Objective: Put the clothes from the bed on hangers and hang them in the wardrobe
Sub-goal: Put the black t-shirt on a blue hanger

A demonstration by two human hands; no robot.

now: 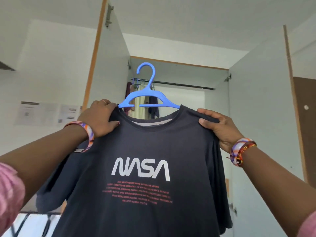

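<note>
We face pale walls (pixel 51 65) under a white ceiling (pixel 188 17), lit by soft daylight. Printed sheets (pixel 46 113) are stuck on the left wall, and a brown door (pixel 306 117) stands at the far right edge.

Pink sleeves (pixel 10 190), swirled multicoloured bangles (pixel 88 134) on both wrists

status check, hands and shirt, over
Left hand and right hand grip shirt shoulders. Shirt on blue hanger, held up before open wardrobe. Rail unobstructed.
</note>
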